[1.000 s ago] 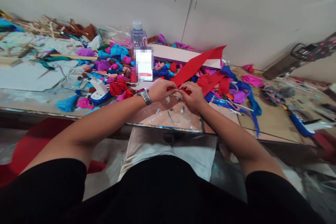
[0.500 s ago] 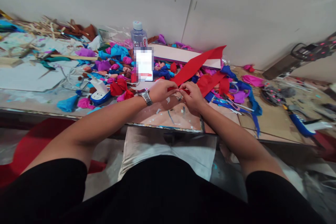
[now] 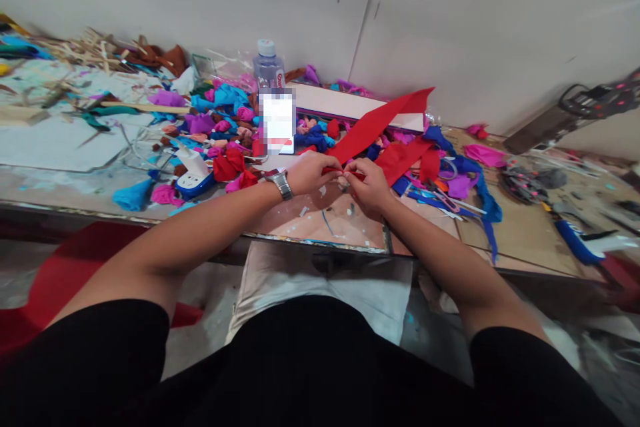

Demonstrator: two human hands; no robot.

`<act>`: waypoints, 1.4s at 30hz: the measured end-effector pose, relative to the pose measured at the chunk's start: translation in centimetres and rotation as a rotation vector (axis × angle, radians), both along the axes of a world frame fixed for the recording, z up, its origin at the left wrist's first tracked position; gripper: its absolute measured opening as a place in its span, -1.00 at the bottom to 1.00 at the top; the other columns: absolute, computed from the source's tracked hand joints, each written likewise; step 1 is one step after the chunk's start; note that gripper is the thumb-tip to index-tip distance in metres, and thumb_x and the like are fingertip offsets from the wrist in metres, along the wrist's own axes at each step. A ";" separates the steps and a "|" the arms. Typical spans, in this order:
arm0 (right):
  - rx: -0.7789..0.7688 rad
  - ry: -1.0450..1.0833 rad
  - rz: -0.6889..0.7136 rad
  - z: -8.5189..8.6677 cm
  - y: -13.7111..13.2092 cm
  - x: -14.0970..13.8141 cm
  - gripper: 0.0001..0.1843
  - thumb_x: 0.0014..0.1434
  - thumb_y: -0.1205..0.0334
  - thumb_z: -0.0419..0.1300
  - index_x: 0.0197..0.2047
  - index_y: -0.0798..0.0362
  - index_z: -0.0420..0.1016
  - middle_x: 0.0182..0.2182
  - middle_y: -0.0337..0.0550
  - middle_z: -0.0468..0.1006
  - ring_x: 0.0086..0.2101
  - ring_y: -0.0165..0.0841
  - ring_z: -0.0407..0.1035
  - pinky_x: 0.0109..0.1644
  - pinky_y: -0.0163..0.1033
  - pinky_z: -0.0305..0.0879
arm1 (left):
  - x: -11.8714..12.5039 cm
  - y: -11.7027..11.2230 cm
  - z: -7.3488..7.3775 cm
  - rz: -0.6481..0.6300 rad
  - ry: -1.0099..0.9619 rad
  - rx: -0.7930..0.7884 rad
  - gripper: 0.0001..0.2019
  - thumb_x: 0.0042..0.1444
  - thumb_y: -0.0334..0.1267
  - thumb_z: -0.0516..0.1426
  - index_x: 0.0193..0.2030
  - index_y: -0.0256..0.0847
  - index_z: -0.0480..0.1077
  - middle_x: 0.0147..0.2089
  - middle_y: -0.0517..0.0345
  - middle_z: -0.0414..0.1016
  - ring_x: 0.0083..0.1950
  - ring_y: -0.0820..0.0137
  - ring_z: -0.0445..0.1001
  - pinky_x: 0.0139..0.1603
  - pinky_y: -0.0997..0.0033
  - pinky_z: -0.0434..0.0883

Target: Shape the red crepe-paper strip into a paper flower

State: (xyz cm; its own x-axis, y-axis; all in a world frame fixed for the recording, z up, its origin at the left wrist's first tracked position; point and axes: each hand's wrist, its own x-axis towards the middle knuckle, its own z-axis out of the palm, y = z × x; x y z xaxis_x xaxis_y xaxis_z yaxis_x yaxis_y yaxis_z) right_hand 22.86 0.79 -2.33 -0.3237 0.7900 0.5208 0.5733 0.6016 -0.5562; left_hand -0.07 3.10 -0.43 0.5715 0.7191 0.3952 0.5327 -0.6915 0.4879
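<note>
A long red strip of crepe-like paper (image 3: 380,121) runs from the far right of the table down to my hands. My left hand (image 3: 311,172), with a metal wristwatch (image 3: 281,183) on its wrist, pinches the near end of the strip with closed fingers. My right hand (image 3: 369,183) pinches the same end right beside it, fingertips almost touching the left ones. Both hands hover just above the brown tabletop (image 3: 330,220) near its front edge.
Crumpled paper pieces in red, pink, blue and purple (image 3: 225,127) cover the table behind my hands. A plastic water bottle (image 3: 268,67), a white power strip (image 3: 193,177) and a long white box (image 3: 350,105) stand there too. Tools and cables (image 3: 530,180) lie at the right.
Both hands keep working the end of the red strip with small finger movements. The camera has shifted slightly; nothing else has moved.
</note>
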 end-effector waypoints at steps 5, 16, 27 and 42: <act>-0.095 0.067 0.040 -0.4 0.1 0.0 -0.85 0.34 0.14 0.24 -0.26 -0.03 0.56 -0.30 -0.18 0.65 -0.23 -0.24 0.47 -0.12 -0.13 0.34 | 0.0 0.1 -0.2 -0.011 -0.027 -0.028 -0.79 0.34 -0.14 0.25 -0.11 -0.17 0.72 -0.21 0.08 0.77 -0.26 0.39 0.59 -0.16 0.39 0.32; -0.114 0.100 0.077 -0.8 0.5 0.7 -0.72 0.44 0.09 0.16 -0.16 -0.01 0.68 -0.23 -0.16 0.73 -0.19 -0.25 0.56 -0.04 -0.14 0.39 | -0.2 0.4 -0.1 -0.011 -0.041 -0.122 -0.77 0.34 -0.14 0.24 -0.18 -0.21 0.70 -0.24 0.07 0.76 -0.28 0.40 0.59 -0.18 0.39 0.35; -0.083 0.054 0.051 -0.5 0.2 0.2 -0.86 0.34 0.14 0.24 -0.26 -0.02 0.54 -0.30 -0.17 0.63 -0.23 -0.26 0.47 -0.09 -0.14 0.31 | 0.0 0.4 -0.2 -0.035 -0.006 -0.141 -0.73 0.32 -0.12 0.23 -0.14 -0.24 0.71 -0.22 0.06 0.76 -0.26 0.38 0.60 -0.18 0.40 0.37; -0.019 -0.015 0.046 -0.1 0.2 0.5 -0.86 0.32 0.16 0.25 -0.28 -0.01 0.57 -0.30 -0.13 0.66 -0.23 -0.23 0.47 -0.07 -0.11 0.32 | -0.1 0.2 0.1 -0.059 0.033 -0.173 -0.69 0.30 -0.08 0.18 -0.22 -0.26 0.68 -0.29 0.08 0.73 -0.32 0.40 0.57 -0.25 0.40 0.32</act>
